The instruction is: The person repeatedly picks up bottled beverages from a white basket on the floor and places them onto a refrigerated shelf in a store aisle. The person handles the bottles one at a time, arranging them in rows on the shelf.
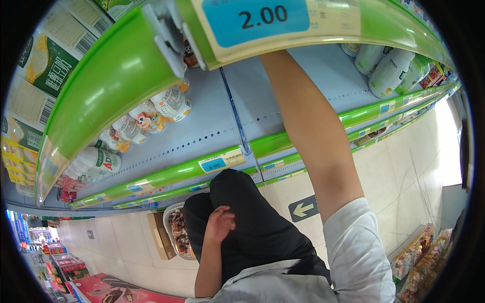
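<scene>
My right arm reaches onto a grey metal shelf (318, 75), and the green price rail (265, 34) of the shelf above hides the hand. My left hand (221, 224) rests over my dark trouser leg, fingers loosely bent, with nothing seen in it. White drink bottles with orange print (172, 104) stand in a row on the left part of the shelf, near a larger white bottle (99, 161). Green-and-white bottles (390, 72) stand at the shelf's right end. A brown bottle (190, 55) shows partly behind the upper rail.
Lower shelf rails (223, 163) run in front of my knees. On the tiled floor, a white basket (166, 223) holding brown-capped bottles stands beside a cardboard box (159, 235). Cartons (49, 64) fill the upper left. Packaged goods (413, 253) stand lower right, and a red display case (113, 289) lower left.
</scene>
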A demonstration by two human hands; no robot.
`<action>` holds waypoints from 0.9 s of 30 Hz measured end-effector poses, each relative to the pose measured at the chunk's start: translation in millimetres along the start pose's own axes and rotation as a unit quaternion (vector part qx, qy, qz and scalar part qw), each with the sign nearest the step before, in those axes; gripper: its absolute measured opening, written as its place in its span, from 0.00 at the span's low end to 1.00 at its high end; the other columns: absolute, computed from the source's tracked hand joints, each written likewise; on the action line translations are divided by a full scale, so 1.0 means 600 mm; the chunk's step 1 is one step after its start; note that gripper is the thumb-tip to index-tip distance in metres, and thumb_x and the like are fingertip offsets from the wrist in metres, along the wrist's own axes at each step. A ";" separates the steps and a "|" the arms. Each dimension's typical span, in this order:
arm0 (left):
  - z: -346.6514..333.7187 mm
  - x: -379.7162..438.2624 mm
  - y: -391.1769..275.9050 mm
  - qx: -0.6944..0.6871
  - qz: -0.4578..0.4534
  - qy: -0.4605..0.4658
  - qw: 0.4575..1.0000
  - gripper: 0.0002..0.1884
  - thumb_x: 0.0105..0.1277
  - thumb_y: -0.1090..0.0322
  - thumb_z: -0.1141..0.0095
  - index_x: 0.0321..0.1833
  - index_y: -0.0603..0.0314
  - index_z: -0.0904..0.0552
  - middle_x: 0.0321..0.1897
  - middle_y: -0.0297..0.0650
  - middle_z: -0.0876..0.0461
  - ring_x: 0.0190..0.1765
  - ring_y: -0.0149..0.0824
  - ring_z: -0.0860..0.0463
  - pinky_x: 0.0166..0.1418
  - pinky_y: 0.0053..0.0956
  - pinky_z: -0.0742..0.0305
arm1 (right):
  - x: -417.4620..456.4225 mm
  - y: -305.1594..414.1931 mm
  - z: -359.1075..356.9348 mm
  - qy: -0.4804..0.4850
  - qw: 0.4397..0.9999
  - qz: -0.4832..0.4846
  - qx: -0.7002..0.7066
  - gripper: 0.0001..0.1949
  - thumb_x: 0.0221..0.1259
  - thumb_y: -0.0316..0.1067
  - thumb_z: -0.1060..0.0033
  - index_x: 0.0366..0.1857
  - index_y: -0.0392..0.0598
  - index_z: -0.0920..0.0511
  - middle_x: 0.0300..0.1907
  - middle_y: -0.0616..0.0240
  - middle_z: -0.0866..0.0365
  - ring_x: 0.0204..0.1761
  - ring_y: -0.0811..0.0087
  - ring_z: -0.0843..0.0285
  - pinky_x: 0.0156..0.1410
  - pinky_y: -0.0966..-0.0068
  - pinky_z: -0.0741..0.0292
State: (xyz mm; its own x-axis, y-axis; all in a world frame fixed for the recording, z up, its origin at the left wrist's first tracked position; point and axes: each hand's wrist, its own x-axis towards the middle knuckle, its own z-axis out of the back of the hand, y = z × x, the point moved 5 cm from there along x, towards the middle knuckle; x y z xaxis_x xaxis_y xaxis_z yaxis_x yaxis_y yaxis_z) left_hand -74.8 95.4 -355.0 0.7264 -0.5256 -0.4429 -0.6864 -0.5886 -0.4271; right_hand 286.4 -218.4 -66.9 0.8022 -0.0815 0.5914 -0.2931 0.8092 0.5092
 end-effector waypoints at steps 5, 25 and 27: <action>-0.005 -0.008 0.001 0.002 -0.009 -0.024 1.000 0.14 0.72 0.61 0.55 0.52 0.60 0.22 0.35 0.46 0.12 0.27 0.42 0.15 0.31 0.34 0.20 | -0.013 0.006 -0.015 0.044 0.999 -0.016 0.008 0.34 0.48 0.49 0.31 0.64 0.56 0.29 0.64 0.58 0.27 0.65 0.58 0.29 0.67 0.66 0.29; -0.035 -0.015 -0.006 0.065 -0.046 -0.003 0.997 0.16 0.75 0.64 0.58 0.56 0.68 0.25 0.38 0.53 0.14 0.33 0.46 0.13 0.35 0.32 0.17 | -0.083 0.018 0.021 0.082 0.993 -0.090 -0.002 0.31 0.55 0.49 0.32 0.61 0.45 0.30 0.47 0.59 0.15 0.54 0.60 0.19 0.59 0.64 0.27; -0.041 -0.015 -0.005 0.068 -0.044 -0.008 0.997 0.16 0.75 0.65 0.59 0.56 0.68 0.25 0.37 0.52 0.14 0.32 0.45 0.13 0.34 0.32 0.18 | -0.090 0.021 0.035 0.071 0.993 -0.087 -0.033 0.30 0.56 0.49 0.32 0.58 0.42 0.29 0.46 0.57 0.14 0.53 0.60 0.19 0.58 0.63 0.26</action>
State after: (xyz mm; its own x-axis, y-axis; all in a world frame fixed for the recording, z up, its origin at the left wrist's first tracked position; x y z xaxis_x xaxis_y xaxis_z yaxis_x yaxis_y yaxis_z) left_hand -78.1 86.9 -330.5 0.7846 -0.4651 -0.4100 -0.6187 -0.5437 -0.5671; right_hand 228.8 -216.1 -79.4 0.9047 -0.1438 0.4010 -0.1124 0.8273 0.5504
